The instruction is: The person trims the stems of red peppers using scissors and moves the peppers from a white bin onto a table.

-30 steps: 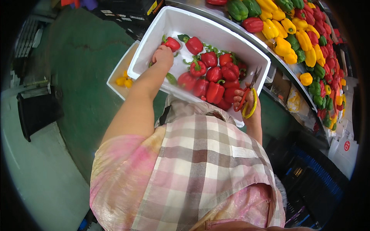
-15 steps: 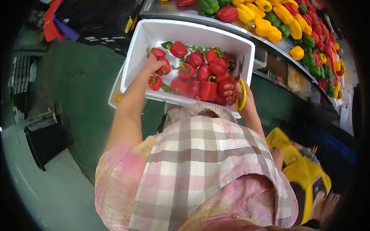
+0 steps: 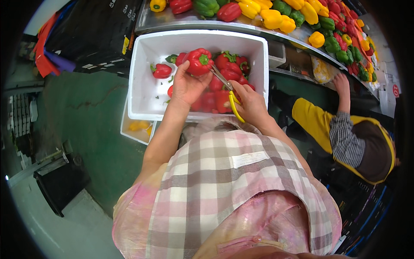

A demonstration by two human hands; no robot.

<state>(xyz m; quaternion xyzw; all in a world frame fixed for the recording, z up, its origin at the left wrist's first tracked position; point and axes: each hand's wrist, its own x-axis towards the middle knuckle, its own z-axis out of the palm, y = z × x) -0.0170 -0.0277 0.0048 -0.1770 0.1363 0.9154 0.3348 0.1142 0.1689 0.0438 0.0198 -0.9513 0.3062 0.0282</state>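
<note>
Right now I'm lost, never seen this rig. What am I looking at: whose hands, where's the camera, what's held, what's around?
There is no machine: a person works with two bare hands. The view comes from a wide fisheye camera worn on the head, looking down, so straight edges bend near the rim and picture left is the person's left.

The left hand holds a red bell pepper over a white box. The right hand grips scissors, blade tips close to the pepper's green stem; whether they touch it is hard to tell.

More red peppers lie in the box. Beyond it, a metal counter bears red, yellow and green ones. The striped sleeve at right is another person's.
</note>
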